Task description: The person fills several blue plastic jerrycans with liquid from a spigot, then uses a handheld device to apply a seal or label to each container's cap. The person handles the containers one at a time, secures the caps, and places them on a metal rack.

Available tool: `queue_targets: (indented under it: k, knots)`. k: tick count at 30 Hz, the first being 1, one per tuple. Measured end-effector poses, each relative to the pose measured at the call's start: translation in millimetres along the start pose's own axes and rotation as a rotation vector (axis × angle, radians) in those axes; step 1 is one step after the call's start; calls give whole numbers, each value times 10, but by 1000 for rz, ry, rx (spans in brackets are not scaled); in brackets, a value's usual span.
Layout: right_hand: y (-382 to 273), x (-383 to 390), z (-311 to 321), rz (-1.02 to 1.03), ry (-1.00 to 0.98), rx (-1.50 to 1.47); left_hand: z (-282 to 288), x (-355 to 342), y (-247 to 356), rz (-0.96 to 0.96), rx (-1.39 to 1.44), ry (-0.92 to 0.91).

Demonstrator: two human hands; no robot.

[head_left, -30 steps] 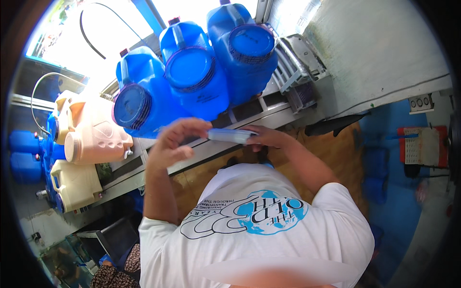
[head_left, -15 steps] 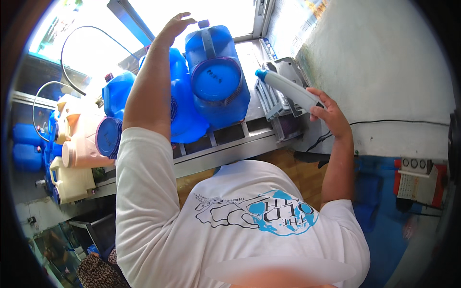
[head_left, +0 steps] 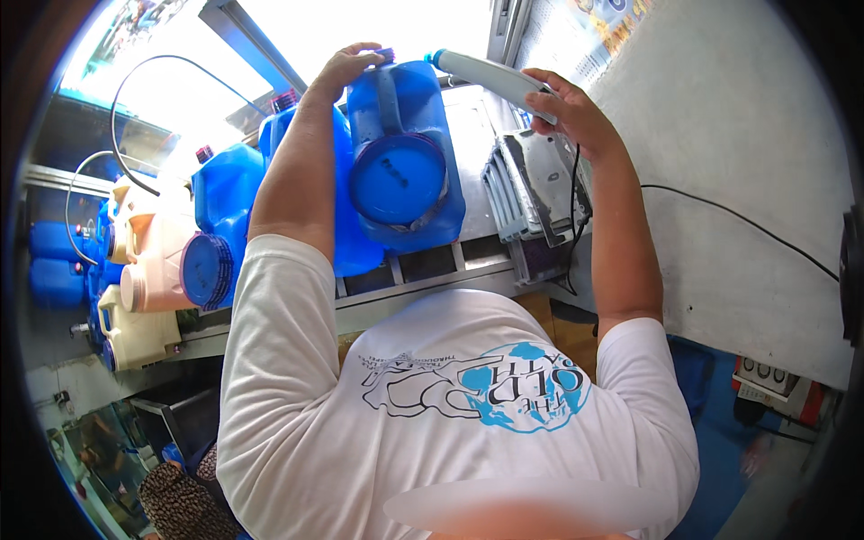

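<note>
Left hand: up it goes at the top of the counter, the left hand point(head_left: 344, 70) at the purple cap point(head_left: 386, 57), fingertips right at its edge, fingers bent in a loose curve; whether they pinch it or merely rest there, I cannot tell.
Right hand: and here's the right hand point(head_left: 573, 112), fingers and thumb wrapped around the back end of a pale handheld tool point(head_left: 490, 79), a firm-looking hold.
Pale tool: long, slim, slanting up and leftward, its blue tip point(head_left: 434, 60) near the top of the jug, to the right of the cap and apart from it.
Black cord: the black cord point(head_left: 574, 184) hangs below the right hand, beside the rack.
Capped jug: the blue jug point(head_left: 444, 117) sits on the metal counter point(head_left: 470, 148), between the two forearms, its broad round lid point(head_left: 397, 178) facing the wearer, a dark scrawl across it.
Neighbouring jugs: to its left, a second blue jug point(head_left: 358, 254), partly hidden by the left forearm, then a third blue jug point(head_left: 225, 184).
Far left: a peach container point(head_left: 171, 238) and a cream jug point(head_left: 144, 328) share the line-up.
Right side: a grey slatted rack point(head_left: 508, 198) stands close to the pale wall point(head_left: 720, 126).
</note>
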State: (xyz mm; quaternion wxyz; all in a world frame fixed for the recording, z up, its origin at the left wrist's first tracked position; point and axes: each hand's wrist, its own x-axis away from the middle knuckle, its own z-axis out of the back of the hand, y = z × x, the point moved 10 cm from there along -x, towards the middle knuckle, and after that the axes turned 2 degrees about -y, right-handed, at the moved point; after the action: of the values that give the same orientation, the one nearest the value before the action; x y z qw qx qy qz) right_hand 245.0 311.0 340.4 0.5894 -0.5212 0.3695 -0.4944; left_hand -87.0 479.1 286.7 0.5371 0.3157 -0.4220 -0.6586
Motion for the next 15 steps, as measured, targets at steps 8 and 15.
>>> queue_targets:
  k: [8, 15]
  knots:
    - [-240, -327, -133, 75, -17, 128, 13, -33, -30, -1, -20, -8]
    - [-310, -408, -147, 121, -6, 192, 13, -44, -33, -16, -48, 2]
